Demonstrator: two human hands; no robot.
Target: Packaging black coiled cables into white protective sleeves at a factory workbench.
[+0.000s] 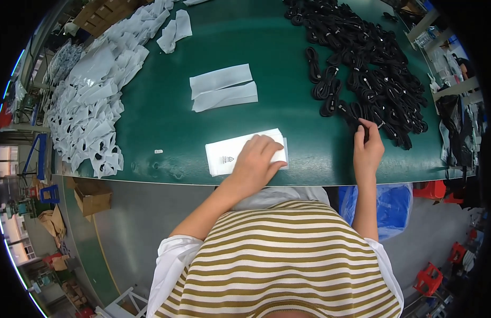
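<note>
My left hand [257, 161] lies flat on a stack of white plastic bags [227, 155] at the near edge of the green table [166, 111], fingers spread on its right end. My right hand [368, 147] reaches to the near edge of a big heap of coiled black cables [362, 53] and pinches one black cable bundle [362, 126] between thumb and fingers. Two more white bags [223, 87] lie overlapped in the middle of the table, apart from both hands.
A large pile of filled white bags [97, 90] covers the table's left side. A blue plastic bag [391, 204] hangs below the table edge at right. A cardboard box [91, 196] sits on the floor at left; red stools [430, 278] stand at right.
</note>
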